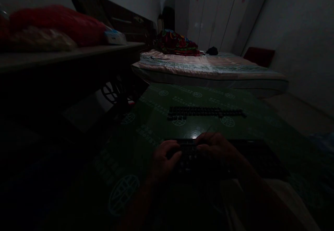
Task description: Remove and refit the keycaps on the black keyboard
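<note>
A black computer keyboard (257, 154) lies on the green table, very dim in the low light. My left hand (165, 156) is curled over its left end, fingers at the far edge and thumb apart on the near side. Over the keyboard's upper left part, my right hand (215, 147) is closed in a pinch. A thin wire-like tool (209, 129) sticks up from its fingers; its lower end is hidden. Beyond the keyboard, small dark keycaps (194, 111) are laid out in rows. Some key spots near my left hand look bare, though darkness blurs the detail.
The green table sheet (146, 102) has white printed globes. A pale cloth (289, 196) lies by my right forearm. To the left stands a shelf (86, 52) with a red bag (60, 23) on it. A bed (208, 65) is behind the table.
</note>
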`<action>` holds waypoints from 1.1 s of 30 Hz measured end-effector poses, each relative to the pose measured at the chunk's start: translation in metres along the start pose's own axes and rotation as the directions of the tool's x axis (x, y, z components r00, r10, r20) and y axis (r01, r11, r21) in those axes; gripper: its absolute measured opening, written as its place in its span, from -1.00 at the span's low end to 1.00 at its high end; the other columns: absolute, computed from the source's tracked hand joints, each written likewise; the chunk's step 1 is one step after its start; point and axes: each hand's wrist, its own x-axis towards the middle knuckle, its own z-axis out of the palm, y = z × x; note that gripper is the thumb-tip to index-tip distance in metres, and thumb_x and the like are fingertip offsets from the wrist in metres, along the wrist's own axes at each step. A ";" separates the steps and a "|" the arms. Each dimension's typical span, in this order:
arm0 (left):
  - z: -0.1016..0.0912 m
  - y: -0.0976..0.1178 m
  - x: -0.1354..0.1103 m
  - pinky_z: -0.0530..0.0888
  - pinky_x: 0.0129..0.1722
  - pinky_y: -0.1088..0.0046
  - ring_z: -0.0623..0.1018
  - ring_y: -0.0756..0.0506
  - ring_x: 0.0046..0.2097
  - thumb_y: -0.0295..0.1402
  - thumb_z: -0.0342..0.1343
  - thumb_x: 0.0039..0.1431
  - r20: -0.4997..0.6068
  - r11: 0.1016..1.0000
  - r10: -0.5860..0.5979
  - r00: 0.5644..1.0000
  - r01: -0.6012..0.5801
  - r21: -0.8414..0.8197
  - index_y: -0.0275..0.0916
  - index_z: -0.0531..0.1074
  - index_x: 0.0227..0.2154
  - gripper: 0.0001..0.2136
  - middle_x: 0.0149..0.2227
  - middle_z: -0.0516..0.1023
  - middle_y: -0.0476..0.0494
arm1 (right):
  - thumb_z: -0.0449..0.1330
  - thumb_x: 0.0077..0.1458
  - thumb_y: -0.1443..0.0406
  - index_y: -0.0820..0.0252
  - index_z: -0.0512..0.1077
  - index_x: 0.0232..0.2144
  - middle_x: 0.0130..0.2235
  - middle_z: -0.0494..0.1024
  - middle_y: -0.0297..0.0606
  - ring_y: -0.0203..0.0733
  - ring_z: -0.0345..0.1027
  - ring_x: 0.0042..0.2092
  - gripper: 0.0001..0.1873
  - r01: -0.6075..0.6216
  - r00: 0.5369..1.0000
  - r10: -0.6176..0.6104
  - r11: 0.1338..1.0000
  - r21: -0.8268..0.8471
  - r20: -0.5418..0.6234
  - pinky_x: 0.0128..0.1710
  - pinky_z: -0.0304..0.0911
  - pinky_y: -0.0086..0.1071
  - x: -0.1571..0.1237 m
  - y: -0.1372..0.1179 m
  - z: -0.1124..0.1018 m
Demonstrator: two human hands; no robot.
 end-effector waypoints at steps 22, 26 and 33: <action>0.027 -0.011 0.001 0.20 0.13 0.02 0.29 -0.28 0.09 -0.55 0.00 -0.13 0.376 0.913 0.207 0.903 -0.317 0.258 -0.36 0.42 -0.19 -0.65 -0.03 0.39 -0.34 | 0.10 0.06 0.35 0.19 0.51 -0.35 -0.38 0.58 -0.28 -0.26 0.41 -0.39 -0.82 0.299 0.951 -0.299 0.818 -0.491 0.080 -0.38 0.19 -0.46 0.007 -0.001 0.025; 0.026 -0.008 0.003 0.17 0.16 0.08 0.32 -0.23 0.07 -0.51 -0.02 -0.05 0.392 0.920 0.203 0.897 -0.312 0.239 -0.31 0.40 -0.14 -0.65 -0.05 0.41 -0.27 | 0.09 0.07 0.35 0.24 0.50 -0.37 -0.39 0.57 -0.25 -0.27 0.40 -0.39 -0.82 0.261 0.962 -0.267 0.809 -0.527 0.066 -0.40 0.17 -0.47 0.009 -0.001 0.029; 0.026 -0.011 0.002 0.17 0.14 0.05 0.27 -0.27 0.12 -0.48 0.01 -0.08 0.374 0.953 0.136 0.917 -0.225 0.205 -0.21 0.38 -0.08 -0.59 0.01 0.38 -0.22 | 0.09 0.09 0.34 0.22 0.49 -0.37 -0.40 0.54 -0.30 -0.32 0.35 -0.42 -0.83 0.313 0.941 -0.333 0.802 -0.508 0.055 -0.41 0.14 -0.50 0.011 0.004 0.030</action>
